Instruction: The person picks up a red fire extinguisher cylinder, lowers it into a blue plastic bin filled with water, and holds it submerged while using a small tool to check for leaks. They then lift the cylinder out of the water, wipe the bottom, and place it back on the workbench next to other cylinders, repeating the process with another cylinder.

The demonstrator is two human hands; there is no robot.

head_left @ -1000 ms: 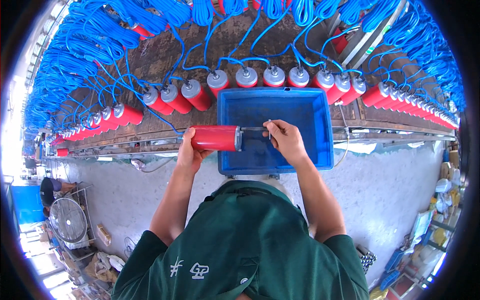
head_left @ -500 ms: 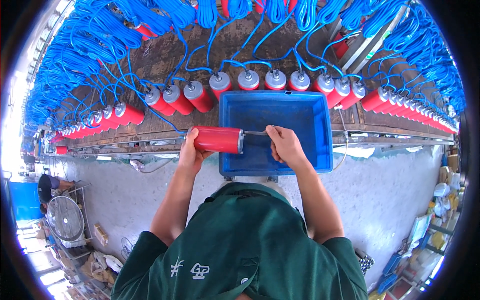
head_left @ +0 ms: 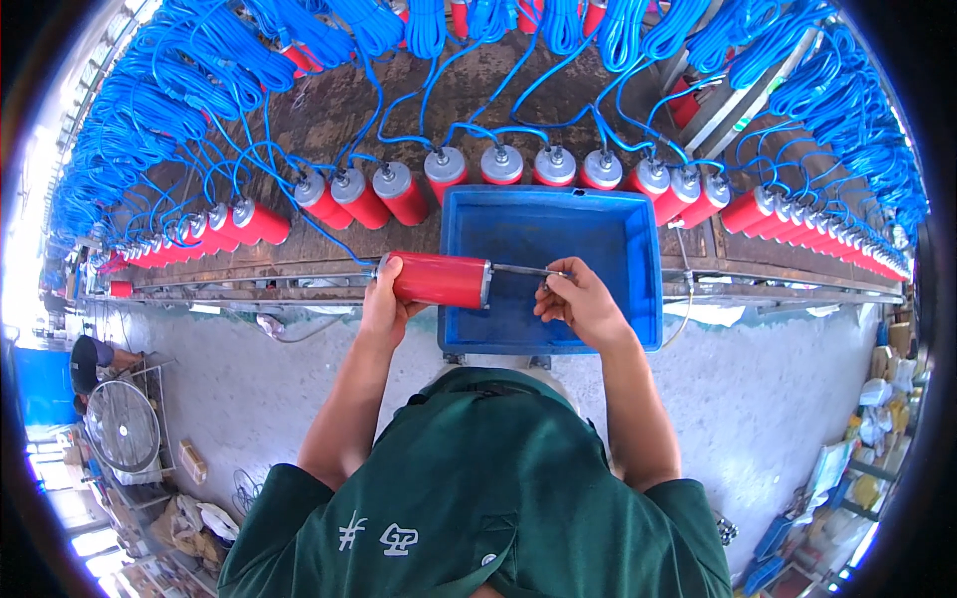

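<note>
A red cylinder with grey metal end caps lies sideways over the left part of a blue plastic tub. My left hand is wrapped round its left end, thumb on top. From that same end a blue cable runs up to the left. At the cylinder's right end cap, a thin dark metal rod reaches across to my right hand. My right fingers are pinched round the rod's far end; its tip at the cap is too small to make out.
Beyond the tub, similar red cylinders stand in a long curved row on a worn brown bench. Their blue cables lead to coiled bundles behind. A metal post rises at the back right. At the far left stands a fan.
My right hand has moved to the right, away from the cylinder, and a longer stretch of rod shows between them. My left hand keeps hold of the cylinder.
</note>
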